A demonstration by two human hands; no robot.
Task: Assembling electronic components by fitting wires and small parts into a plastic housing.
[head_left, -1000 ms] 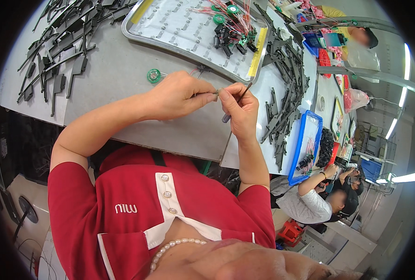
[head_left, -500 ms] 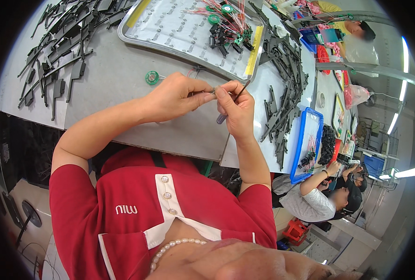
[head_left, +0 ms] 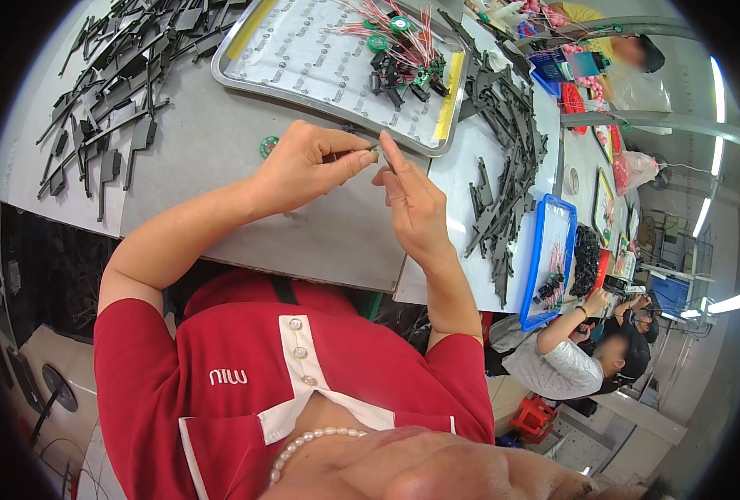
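Observation:
My left hand [head_left: 307, 165] pinches a small dark piece between thumb and forefinger, too small to name. Close beside it is my right hand [head_left: 413, 200], fingers upright and bent around a slim screwdriver [head_left: 389, 163]; only a bit of its dark shaft shows, the rest hidden by the fingers. Both hands hover over the grey table [head_left: 320, 237]. Just left of my left hand lies a round green part [head_left: 268, 146], partly covered by the hand. Beyond my hands stands a metal tray [head_left: 303, 93] holding wired green discs [head_left: 376, 43] and small black parts [head_left: 386, 82].
Long black plastic parts [head_left: 141, 133] lie heaped at the left; more black parts [head_left: 503, 175] run along the right. A blue-rimmed tray [head_left: 538, 250] with wired pieces sits farther right. Beside it works a person in a grey shirt [head_left: 553, 362]; another person in yellow [head_left: 582, 12] is at the far right.
My right hand has turned and its fingers have straightened upward, so the screwdriver's purple handle no longer shows. My left hand has shifted slightly up and left, covering more of the green part.

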